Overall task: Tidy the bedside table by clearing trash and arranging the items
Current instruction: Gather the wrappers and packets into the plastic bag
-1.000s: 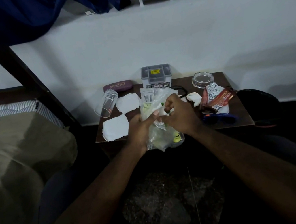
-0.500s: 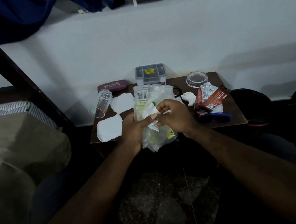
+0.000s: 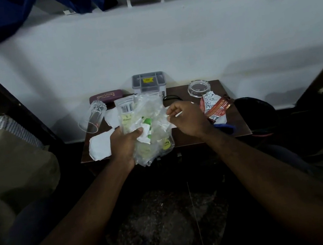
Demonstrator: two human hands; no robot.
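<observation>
Clutching a clear plastic bag [image 3: 152,111] in the left grip [image 3: 125,144], wrapping round its left side and holding it over the near edge of the surface [image 3: 239,129]. Carrying crumpled white paper and green-printed wrappers inside that bag, so apparently working midway through the trash collection. Curling the right grip [image 3: 187,118] just right of the bag's edge; impossible to tell whether pinching the plastic, a white scrap, or nothing.

Leaving yet to clear: torn white paper pieces [image 3: 99,148] just left of the left grip, and foil and red snack wrappers [image 3: 214,106] just right of the right grip.

Waiting for arranging: a glass tumbler [image 3: 93,120] lying on its side left of and beyond the left grip, a maroon spectacle case [image 3: 106,97] and a grey organiser box [image 3: 148,82] beyond the bag, a glass ashtray [image 3: 199,91] beyond the right grip, and a blue object [image 3: 227,128] beside its wrist. Probably needing a trip to the dark bin [image 3: 255,112] further right.
</observation>
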